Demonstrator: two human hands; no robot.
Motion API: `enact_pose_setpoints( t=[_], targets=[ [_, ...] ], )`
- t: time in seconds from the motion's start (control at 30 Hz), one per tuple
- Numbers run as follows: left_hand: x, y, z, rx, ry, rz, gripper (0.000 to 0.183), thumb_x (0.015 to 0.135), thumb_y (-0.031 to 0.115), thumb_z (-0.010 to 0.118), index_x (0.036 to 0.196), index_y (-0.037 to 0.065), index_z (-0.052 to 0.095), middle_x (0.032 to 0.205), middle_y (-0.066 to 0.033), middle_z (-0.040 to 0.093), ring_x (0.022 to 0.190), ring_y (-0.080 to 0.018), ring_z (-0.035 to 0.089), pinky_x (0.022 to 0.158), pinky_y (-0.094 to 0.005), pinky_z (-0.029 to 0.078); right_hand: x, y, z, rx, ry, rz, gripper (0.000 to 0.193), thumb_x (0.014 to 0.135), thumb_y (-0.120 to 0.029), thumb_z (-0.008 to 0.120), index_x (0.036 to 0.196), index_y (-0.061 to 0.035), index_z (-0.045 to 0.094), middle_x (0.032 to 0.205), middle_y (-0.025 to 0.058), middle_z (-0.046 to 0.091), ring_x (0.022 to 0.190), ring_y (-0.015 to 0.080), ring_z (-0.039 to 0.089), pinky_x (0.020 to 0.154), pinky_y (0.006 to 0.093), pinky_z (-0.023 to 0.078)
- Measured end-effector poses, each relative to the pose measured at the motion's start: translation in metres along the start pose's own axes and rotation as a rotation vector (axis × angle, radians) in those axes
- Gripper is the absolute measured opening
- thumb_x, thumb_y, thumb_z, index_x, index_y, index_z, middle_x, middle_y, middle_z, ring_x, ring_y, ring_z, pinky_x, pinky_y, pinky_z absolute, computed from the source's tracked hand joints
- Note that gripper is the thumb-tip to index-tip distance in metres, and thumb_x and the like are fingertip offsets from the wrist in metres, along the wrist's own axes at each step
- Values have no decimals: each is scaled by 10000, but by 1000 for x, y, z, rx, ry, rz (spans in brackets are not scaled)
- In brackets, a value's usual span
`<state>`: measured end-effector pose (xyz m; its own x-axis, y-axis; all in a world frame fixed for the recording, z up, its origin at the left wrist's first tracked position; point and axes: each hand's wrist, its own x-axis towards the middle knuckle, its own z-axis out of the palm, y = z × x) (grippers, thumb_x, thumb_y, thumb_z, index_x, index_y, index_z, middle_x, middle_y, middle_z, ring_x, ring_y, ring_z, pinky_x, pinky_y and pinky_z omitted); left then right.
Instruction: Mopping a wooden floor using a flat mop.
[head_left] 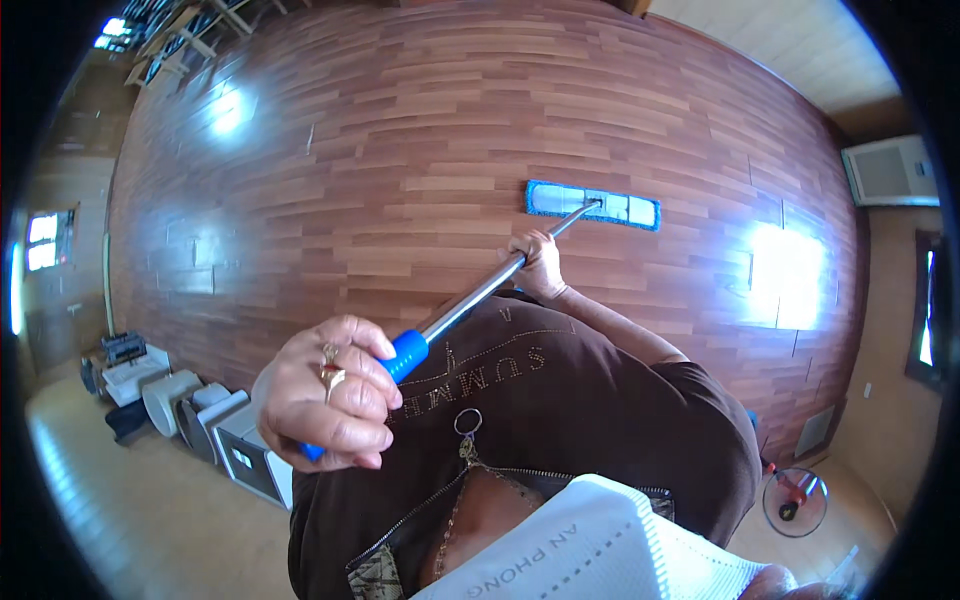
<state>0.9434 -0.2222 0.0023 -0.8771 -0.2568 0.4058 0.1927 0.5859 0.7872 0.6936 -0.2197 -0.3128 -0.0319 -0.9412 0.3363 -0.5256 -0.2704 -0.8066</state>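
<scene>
Holds the mop [488,287] on the wooden floor [400,150], slanting from near left to far right, with the flat head [612,206] crosswise. Has left grip [328,395] curled fully round the blue handle [408,355], right grip [538,265] round the metal pole [452,313].

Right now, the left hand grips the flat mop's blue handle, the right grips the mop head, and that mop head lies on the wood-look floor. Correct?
No: the head view shows the right hand gripping the metal pole, not the mop head. The rest stands: left hand on the blue handle, mop head on the wood-look floor.
</scene>
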Motion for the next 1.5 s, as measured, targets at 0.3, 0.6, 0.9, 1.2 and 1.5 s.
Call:
enact_pose_setpoints(
  t=[0.3,0.6,0.9,1.2,1.5],
  targets=[
    [-78,100,63,448,424,32,306,796,371,754,891,86,697,637,6,574,621,-154,614,674,-337,505,-3,-82,92,195,-754,-249,167,680,-215,686,668,-94,572,662,130,597,735,368,614,673,485,444],
    [-128,154,144,677,691,78,259,771,248,719,1025,197,704,561,9,526,500,-117,547,624,-282,513,-57,-166,234,309,-1382,-769,100,628,-157,637,700,-89,622,718,160,618,739,387,604,628,494,441],
    [-162,211,199,1043,789,-446,316,746,440,733,866,164,639,614,13,564,552,-144,584,642,-305,526,-137,-229,301,475,-1746,-886,153,639,-138,685,655,-49,562,662,165,567,629,355,557,557,440,404],
    [-233,237,182,895,624,-140,374,758,492,734,836,162,577,633,18,579,585,-141,597,611,-269,507,-147,-237,282,236,-1455,-807,92,636,-195,660,689,-120,656,719,140,646,715,382,615,623,499,468],
    [-378,231,125,544,477,63,348,725,377,811,822,115,604,729,-28,624,717,-199,643,695,-358,513,-148,-244,304,-66,-1181,-528,137,654,-182,658,780,-139,686,792,135,665,793,360,637,701,478,502]
  ],
)
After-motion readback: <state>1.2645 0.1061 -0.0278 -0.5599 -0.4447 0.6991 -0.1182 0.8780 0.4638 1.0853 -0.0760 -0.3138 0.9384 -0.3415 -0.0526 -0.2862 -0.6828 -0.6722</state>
